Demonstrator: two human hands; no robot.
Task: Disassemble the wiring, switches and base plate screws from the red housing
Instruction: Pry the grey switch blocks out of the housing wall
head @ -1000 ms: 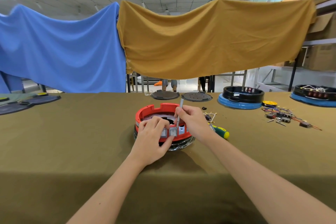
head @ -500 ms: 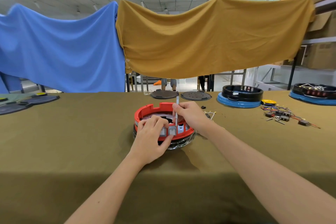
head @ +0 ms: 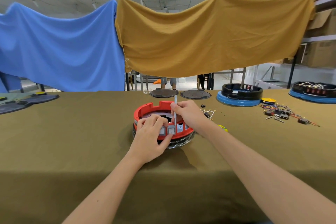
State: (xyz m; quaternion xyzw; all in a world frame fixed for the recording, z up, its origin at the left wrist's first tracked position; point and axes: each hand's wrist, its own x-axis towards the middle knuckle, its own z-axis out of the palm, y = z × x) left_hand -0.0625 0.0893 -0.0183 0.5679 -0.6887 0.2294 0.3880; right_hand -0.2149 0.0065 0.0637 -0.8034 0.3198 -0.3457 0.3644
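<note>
Tool now upright in right hand; left hand unmoved on red housing.

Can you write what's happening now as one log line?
left hand holds red housing | right hand holds thin metal tool upright at switch

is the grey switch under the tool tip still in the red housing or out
In: the grey switch sits in its slot in the red housing wall, tool tip at its top edge.

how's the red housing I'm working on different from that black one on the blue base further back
The red housing is gripped by the left hand, with the right hand holding a tool in it; the black housing sits untouched. Red rests on a dark base, black on blue. Both are round, open-topped rings.
</note>
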